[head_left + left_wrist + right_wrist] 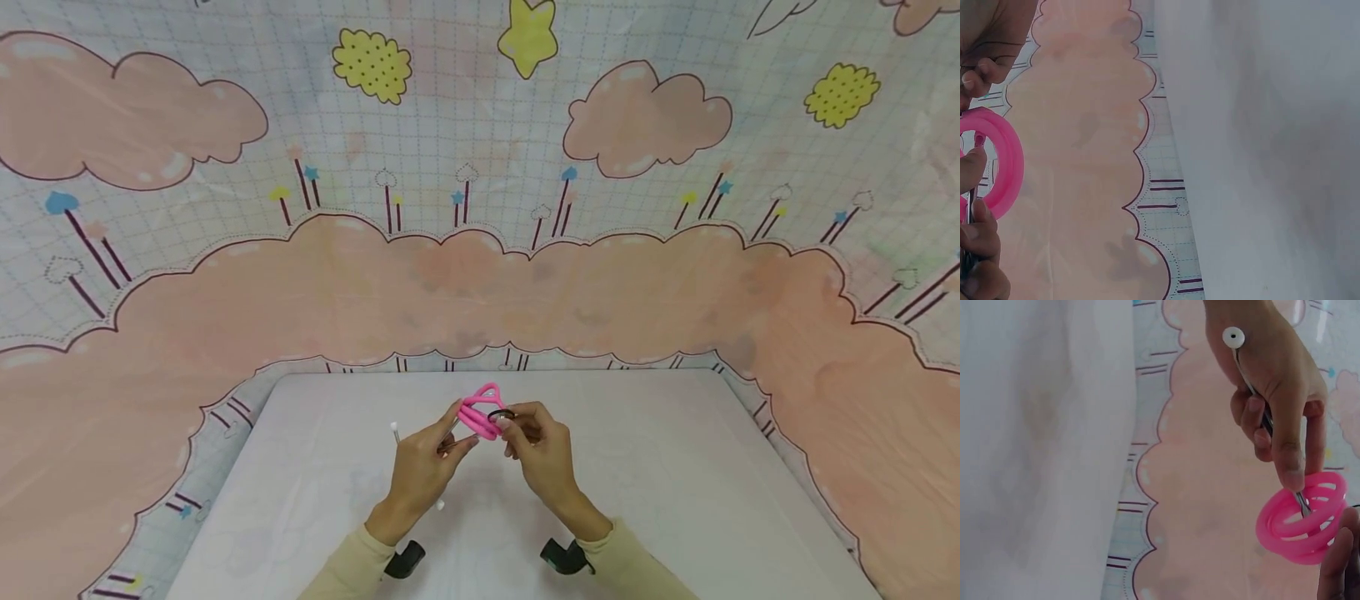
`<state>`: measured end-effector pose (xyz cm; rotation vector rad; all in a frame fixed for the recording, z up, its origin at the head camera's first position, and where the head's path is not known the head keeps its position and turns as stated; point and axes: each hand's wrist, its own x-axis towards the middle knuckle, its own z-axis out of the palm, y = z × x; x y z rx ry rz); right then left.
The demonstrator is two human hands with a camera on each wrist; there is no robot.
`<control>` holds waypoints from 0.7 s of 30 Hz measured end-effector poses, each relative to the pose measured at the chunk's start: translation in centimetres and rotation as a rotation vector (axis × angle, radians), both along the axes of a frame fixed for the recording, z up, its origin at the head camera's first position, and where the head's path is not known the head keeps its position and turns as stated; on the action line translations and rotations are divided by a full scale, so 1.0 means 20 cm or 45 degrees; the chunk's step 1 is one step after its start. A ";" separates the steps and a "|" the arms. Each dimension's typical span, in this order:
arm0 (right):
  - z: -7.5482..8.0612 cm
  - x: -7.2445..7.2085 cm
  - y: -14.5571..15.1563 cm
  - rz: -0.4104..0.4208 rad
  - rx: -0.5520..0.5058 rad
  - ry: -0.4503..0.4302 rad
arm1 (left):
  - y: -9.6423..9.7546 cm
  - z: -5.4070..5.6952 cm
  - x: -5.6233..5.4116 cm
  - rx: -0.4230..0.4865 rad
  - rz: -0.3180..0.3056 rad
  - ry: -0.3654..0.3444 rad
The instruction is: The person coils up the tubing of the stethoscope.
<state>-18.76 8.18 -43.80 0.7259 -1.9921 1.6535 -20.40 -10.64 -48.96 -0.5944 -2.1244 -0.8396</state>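
My left hand (423, 458) grips a thin metal tool whose slim legs run back under the palm. One leg ends in a white round tip (1234, 337), seen over the wrist in the right wrist view. At its front, a metal tip (1300, 501) reaches into a bundle of bright pink rings (480, 422). Opposite, my right hand (546, 454) pinches a thin black loop (512, 412) against the right side of the rings, thumb and forefinger together. In the left wrist view, the pink rings (1013, 165) are cut off by the left edge.
Both hands are raised over a white table (637, 517). Behind it hangs a cloth backdrop (525, 292) with clouds and stars. Black wrist devices (405, 560) sit by the cuffs of the pale sleeves (352, 567).
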 end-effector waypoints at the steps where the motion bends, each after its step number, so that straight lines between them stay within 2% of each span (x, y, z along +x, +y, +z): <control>1: 0.00 0.00 0.00 -0.016 0.006 0.016 | 0.00 0.00 0.00 -0.002 0.000 -0.001; 5: 0.00 0.01 -0.02 -0.079 0.000 0.060 | 0.01 0.00 0.00 -0.013 0.003 -0.005; 12: 0.00 0.02 -0.05 -0.118 0.029 0.025 | 0.02 0.01 0.01 -0.035 0.020 0.042; 17: 0.00 0.01 -0.06 -0.239 0.080 0.129 | 0.03 0.02 0.02 -0.048 0.010 0.062; 21: 0.01 0.00 -0.06 -0.311 0.099 0.106 | 0.04 0.02 0.02 -0.073 0.002 0.042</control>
